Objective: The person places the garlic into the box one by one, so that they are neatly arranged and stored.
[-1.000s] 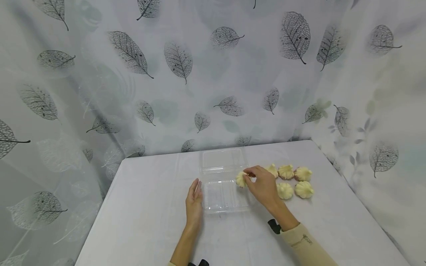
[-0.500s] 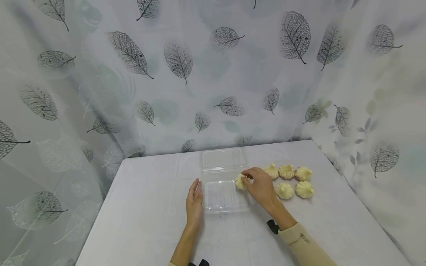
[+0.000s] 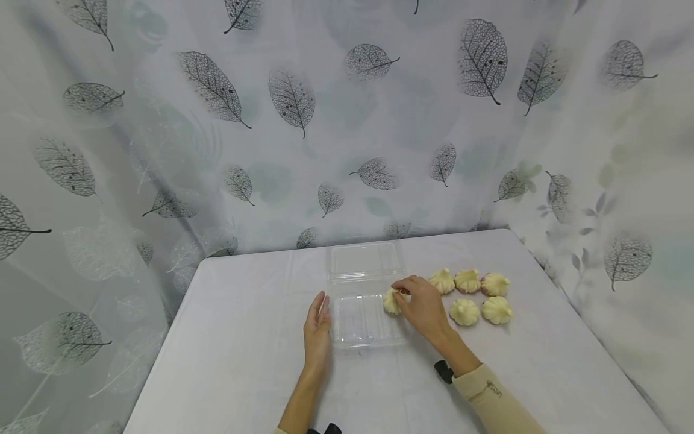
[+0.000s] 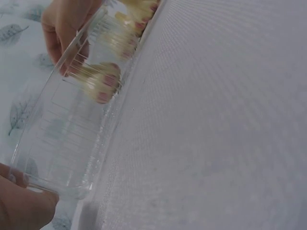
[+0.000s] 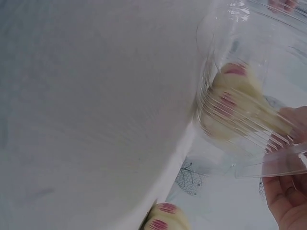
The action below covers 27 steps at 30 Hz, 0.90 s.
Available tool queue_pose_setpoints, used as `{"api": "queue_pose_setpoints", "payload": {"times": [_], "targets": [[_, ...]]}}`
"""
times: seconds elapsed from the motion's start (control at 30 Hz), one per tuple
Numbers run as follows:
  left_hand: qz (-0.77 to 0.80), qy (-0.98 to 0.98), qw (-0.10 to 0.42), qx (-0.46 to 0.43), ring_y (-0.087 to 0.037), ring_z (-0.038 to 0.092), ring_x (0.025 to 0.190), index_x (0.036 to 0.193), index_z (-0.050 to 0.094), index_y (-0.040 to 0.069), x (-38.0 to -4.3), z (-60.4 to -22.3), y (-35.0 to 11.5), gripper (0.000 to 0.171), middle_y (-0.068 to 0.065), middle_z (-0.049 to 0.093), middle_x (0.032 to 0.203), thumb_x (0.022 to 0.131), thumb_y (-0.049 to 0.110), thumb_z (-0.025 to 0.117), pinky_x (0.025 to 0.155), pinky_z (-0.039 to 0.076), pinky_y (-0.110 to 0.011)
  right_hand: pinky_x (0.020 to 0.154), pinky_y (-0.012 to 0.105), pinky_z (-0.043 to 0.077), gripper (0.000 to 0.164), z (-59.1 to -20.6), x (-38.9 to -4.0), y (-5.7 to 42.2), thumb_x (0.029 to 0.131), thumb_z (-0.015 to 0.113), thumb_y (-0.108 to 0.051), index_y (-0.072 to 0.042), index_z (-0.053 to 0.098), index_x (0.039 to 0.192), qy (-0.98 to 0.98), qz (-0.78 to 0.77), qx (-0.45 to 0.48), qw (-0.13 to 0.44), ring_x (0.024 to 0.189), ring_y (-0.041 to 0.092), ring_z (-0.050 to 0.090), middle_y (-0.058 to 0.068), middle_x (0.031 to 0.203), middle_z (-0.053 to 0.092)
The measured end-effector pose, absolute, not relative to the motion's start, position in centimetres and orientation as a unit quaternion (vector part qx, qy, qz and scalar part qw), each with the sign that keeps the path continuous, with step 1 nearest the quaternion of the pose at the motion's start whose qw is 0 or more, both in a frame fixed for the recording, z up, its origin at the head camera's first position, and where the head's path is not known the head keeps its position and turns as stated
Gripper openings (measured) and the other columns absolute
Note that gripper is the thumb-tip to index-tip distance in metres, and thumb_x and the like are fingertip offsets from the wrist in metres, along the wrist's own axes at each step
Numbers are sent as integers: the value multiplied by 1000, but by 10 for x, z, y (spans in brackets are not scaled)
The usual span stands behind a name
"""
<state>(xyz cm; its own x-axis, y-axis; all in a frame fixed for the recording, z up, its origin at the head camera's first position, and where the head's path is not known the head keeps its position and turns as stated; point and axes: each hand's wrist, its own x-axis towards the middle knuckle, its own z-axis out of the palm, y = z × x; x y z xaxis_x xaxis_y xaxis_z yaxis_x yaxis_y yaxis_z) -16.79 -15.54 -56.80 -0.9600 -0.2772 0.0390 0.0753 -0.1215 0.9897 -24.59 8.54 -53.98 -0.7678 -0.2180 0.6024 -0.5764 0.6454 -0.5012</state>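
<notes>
A garlic bulb [image 3: 391,302] is pinched by its stem in the right hand [image 3: 425,306], the round end being placed below the fingertips and to their left, inside the right side of a clear plastic box [image 3: 355,322]. The box's left wall is touched by the left hand [image 3: 317,333], its fingers extended. The lid [image 3: 364,259] is laid open behind. Five other bulbs [image 3: 464,311] are arranged on the counter [image 3: 244,343], right of the box.

Your R sleeve [image 3: 501,404], lower rt of frame, is beige w/ dark print [image 3: 492,389] nr cuff; blk wrist cam [image 3: 443,372] alongside, 2nd blk cam [image 3: 333,429] btm ctr.
</notes>
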Motion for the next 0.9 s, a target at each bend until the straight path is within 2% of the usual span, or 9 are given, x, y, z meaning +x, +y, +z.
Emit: {"api": "queue_pose_setpoints", "payload": {"times": [0.73, 0.9], "targets": [[-739, -659, 126, 70, -30, 29, 156, 161, 35, 6, -171, -573, -155, 54, -14, 34, 167, 108, -3, 38, 125, 26, -37, 64, 34, 60, 25, -544, -246, 88, 78, 92, -7, -10, 81, 100, -867, 342, 247, 266, 81, 20, 71, 3, 96, 75], [-740, -658, 119, 76, -26, 30, 156, 161, 36, 10, -170, -572, -156, 54, -9, 35, 168, 108, -1, 38, 127, 24, -38, 67, 35, 61, 27, -541, -243, 89, 79, 91, -8, -10, 80, 104, -873, 342, 242, 251, 85, 23, 72, 4, 99, 75]]}}
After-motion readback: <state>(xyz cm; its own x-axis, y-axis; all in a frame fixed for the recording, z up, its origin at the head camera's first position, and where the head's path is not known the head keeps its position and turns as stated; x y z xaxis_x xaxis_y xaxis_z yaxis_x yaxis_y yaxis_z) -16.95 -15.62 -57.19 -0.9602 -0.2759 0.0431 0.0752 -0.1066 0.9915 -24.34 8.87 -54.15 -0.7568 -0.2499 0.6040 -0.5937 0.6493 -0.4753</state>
